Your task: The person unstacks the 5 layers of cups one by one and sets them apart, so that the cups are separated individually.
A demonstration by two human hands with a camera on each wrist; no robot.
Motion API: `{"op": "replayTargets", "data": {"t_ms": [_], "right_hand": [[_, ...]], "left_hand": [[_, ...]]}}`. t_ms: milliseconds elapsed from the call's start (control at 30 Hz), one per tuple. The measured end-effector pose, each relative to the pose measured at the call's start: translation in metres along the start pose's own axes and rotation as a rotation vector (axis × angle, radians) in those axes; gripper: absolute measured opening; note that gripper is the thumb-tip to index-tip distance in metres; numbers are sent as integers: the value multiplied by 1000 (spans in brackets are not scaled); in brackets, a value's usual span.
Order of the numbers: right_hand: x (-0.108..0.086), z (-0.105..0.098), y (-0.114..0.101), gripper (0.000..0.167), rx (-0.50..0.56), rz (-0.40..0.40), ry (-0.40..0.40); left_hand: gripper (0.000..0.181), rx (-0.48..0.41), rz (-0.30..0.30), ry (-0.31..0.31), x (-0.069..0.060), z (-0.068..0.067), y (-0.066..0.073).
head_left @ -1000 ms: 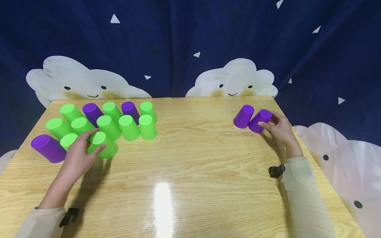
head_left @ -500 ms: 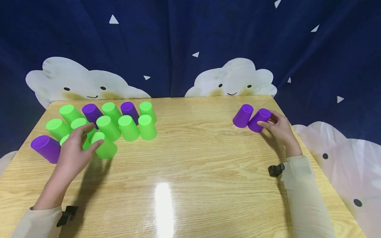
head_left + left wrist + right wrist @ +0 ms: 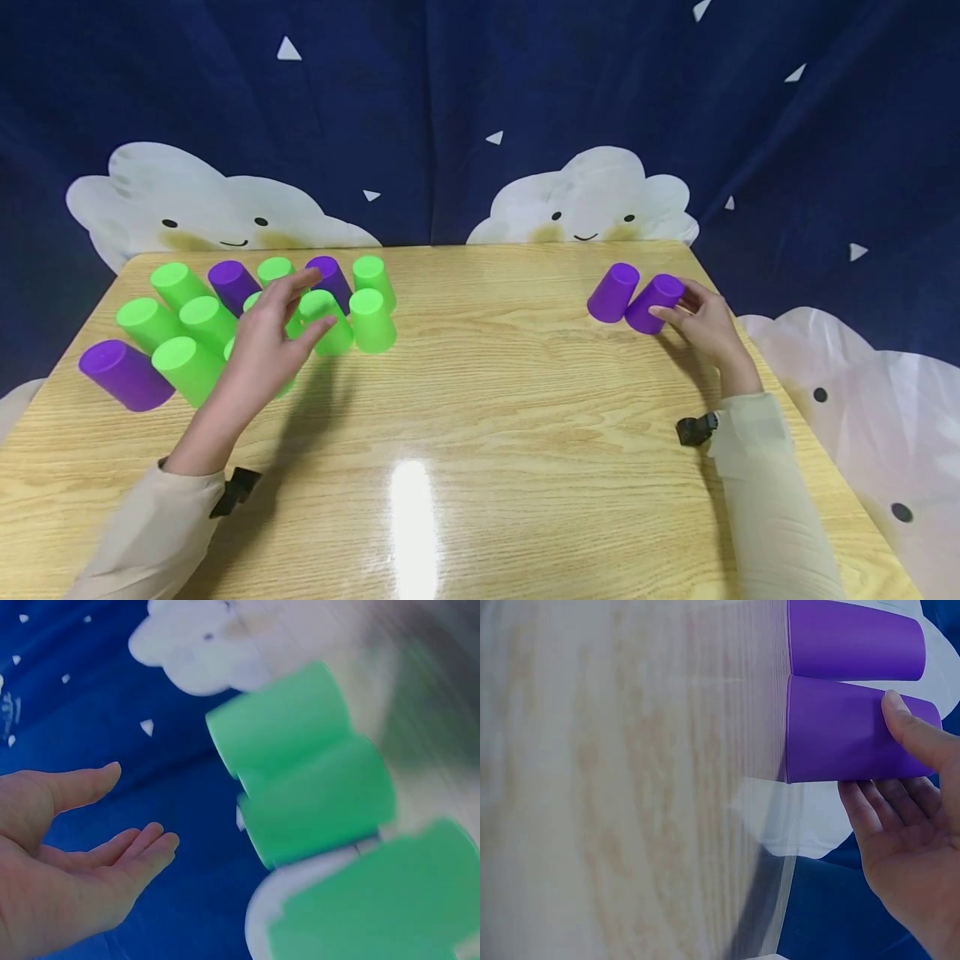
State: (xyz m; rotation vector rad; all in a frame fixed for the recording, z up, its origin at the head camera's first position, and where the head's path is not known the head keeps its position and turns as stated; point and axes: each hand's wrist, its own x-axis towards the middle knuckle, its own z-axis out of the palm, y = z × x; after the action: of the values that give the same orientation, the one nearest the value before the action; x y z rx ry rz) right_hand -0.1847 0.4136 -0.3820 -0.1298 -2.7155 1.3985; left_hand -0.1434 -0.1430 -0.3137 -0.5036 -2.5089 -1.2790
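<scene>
On the right of the table, my right hand (image 3: 708, 329) holds an upside-down purple cup (image 3: 654, 307) near its base, thumb on one side and fingers on the other. That cup stands on the wood right beside a second purple cup (image 3: 613, 293), as the right wrist view also shows. Over the left group of upside-down cups, my left hand (image 3: 262, 350) hovers with thumb and fingers spread and nothing between them. It is nearest a green cup (image 3: 324, 325) and partly hides others behind it. In the left wrist view, several green cups (image 3: 285, 720) appear apart from the fingers.
A purple cup (image 3: 127, 377) stands at the group's front left, with two more purple ones (image 3: 234, 285) at the back among the green. The wooden table (image 3: 487, 400) ends at a dark blue curtain (image 3: 450, 125) with white clouds.
My left hand has moved to the right and away from me across the green cups, uncovering those at the front left. The right hand and its purple cup have stayed in place.
</scene>
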Motion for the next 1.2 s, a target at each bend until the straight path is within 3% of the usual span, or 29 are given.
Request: {"op": "replayTargets", "data": {"t_ms": [267,500,633,867,1000,1200], "right_hand": [[2,0,-1,67,-5,-6,0],[2,-1,2,64,-2,-18,20],[2,0,3,63,1,-26,24],[0,0,3,63,10,-28,25],[1,1,2,63,4,-32,23],[2,1,3,65,11,-5,13]], "left_hand": [[50,-81,77,-90,37,52,25],[49,-191,100,-225,72,112,43],[51,-163,104,-315,92,150,56],[54,-55,106,-476,118,210,89],[55,-69,103,-509,130,242,101],[57,-60,78,-510,146,283,106]]}}
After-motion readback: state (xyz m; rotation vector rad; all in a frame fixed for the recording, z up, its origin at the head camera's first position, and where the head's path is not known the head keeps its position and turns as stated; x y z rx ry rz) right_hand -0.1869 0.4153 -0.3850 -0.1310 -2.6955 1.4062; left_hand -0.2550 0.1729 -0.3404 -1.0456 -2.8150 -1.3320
